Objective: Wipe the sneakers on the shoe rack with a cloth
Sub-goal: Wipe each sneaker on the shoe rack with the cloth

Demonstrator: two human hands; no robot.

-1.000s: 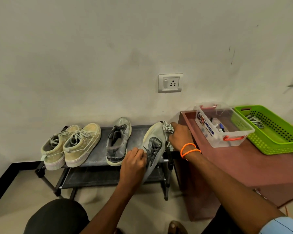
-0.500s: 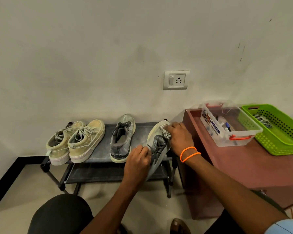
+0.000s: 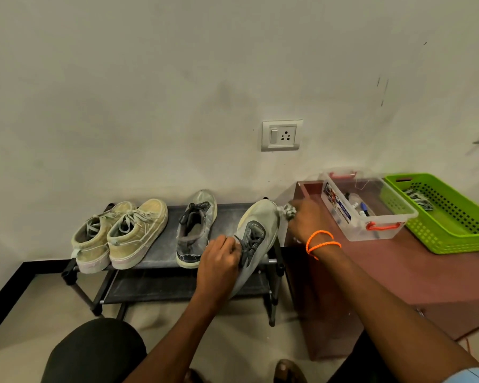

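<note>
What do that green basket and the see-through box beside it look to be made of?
The green basket looks like moulded plastic: uniform glossy colour, regular perforated walls. The clear box also seems plastic, transparent and slightly cloudy, with orange clip handles; its contents show through.

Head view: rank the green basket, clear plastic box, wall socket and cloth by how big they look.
1. green basket, largest
2. clear plastic box, though it looks close to the basket in length
3. wall socket, farther away, so its true size is unsure
4. cloth, mostly hidden in the right hand
</note>
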